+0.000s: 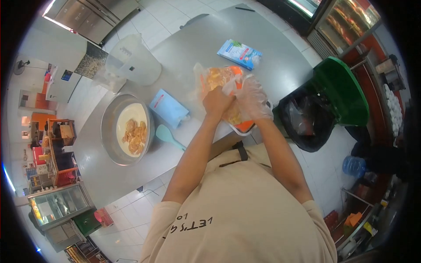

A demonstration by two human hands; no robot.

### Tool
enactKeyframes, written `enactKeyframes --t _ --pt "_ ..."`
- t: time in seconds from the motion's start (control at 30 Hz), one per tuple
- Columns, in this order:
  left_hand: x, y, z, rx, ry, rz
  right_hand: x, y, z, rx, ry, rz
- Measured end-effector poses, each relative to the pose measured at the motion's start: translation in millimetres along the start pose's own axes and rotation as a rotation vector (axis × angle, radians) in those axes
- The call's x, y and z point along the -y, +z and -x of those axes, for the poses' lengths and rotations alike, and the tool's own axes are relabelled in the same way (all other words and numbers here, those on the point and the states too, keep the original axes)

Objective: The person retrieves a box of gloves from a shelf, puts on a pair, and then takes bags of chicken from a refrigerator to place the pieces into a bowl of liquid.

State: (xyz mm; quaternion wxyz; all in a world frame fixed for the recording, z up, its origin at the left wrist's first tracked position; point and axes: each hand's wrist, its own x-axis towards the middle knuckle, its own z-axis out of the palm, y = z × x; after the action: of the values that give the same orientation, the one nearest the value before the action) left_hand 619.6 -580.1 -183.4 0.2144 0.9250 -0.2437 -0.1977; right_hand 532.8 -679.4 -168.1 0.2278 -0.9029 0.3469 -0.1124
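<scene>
My bare left hand is closed, its fingers at the loose end of the clear plastic glove on my right hand. The glove is crumpled, so the right fingers are hard to make out. Both hands are over a clear plastic bag holding yellowish marinated meat pieces, which look like chicken. Beneath it, an orange-and-white tray shows in part. Left of my hands, a metal bowl holds creamy white liquid with several meat pieces in it.
A light blue packet and a pale teal spatula lie beside the bowl. Another blue packet is further back. A translucent bucket stands at the back left. Right of the metal table is a green lined bin.
</scene>
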Motion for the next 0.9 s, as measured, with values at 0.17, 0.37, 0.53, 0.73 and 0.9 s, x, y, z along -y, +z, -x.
enactKeyframes --t 0.17,0.37,0.53,0.73,0.9 --pt "-15.1 21.9 27.0 -0.05 -0.033 0.116 -5.9 -31.4 -5.9 0.04 0.118 -0.085" --pt "-3.2 8.7 79.6 -0.039 -0.02 0.252 -35.1 -16.6 -20.3 -0.004 0.203 0.12" --pt "21.6 4.5 88.8 -0.056 -0.024 0.247 -50.1 17.5 -28.2 -0.059 0.155 0.299" --pt "29.3 6.3 79.1 -0.089 0.177 0.182 -65.3 13.0 -17.0 0.074 0.08 0.231" --pt "34.1 -4.4 44.1 -0.193 0.278 0.464 -29.6 -31.1 -1.2 0.18 -0.337 0.463"
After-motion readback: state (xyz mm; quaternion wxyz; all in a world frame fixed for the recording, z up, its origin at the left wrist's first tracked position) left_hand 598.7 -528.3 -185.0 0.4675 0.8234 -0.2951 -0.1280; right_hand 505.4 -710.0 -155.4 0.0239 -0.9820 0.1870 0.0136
